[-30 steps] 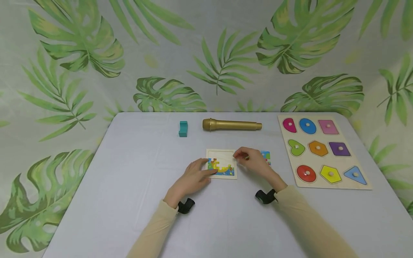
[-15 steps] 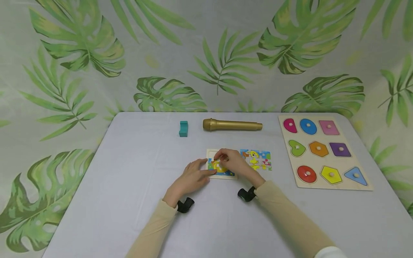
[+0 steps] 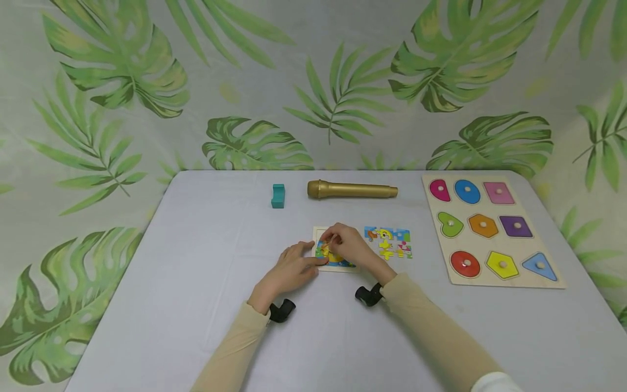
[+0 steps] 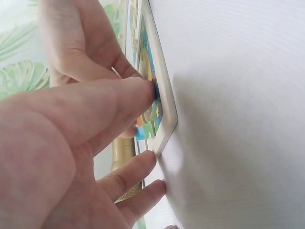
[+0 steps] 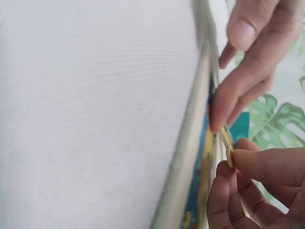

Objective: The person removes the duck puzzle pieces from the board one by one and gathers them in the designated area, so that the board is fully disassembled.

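Observation:
A small wooden puzzle tray lies mid-table, its lower part filled with bright picture pieces. My left hand rests at its left side: the thumb lies over the pieces and the fingertips touch the frame's edge. Above the tray, my right hand pinches a thin puzzle piece between thumb and fingers, as the right wrist view shows. The right hand covers much of the tray from the head view. Several loose puzzle pieces lie grouped to the right of the tray.
Behind the tray lie a gold toy microphone and a teal notched block. A wooden shape board with knobbed coloured shapes occupies the table's right side. Leaf-patterned cloth hangs behind the table.
My right hand has moved left from the tray's right edge to over its pieces, uncovering the loose pieces, then shifted slightly further left. The left hand has stayed in place.

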The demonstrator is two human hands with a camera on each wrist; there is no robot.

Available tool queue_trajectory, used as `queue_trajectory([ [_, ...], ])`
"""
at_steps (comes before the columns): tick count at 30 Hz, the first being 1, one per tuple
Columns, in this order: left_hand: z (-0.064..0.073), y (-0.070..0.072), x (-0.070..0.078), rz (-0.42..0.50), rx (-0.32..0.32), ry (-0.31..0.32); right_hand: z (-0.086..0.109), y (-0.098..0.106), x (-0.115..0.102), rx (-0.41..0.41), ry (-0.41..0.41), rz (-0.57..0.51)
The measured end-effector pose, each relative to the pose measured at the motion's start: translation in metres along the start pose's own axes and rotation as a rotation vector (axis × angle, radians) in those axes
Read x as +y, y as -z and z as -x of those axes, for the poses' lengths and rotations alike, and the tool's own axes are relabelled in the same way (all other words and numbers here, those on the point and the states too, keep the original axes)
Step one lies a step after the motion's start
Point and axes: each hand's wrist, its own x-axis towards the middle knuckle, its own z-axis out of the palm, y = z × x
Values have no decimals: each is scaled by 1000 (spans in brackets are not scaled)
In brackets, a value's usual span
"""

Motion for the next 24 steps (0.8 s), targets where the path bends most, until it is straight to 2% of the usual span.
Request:
queue_trajectory([
  [4,-1,-1,-1,0,2,0,-3,-3,2,5,-41,38],
  [9,-2,-4,-2,-19,12,-1,-1,5,3,45,-68,-8],
  [15,-3,-5,-1,-23,12,12,7,28,9,64,-136,-21],
  [24,-1,-5,-1,-17,18,19,35,67,28,111,-225,-13],
])
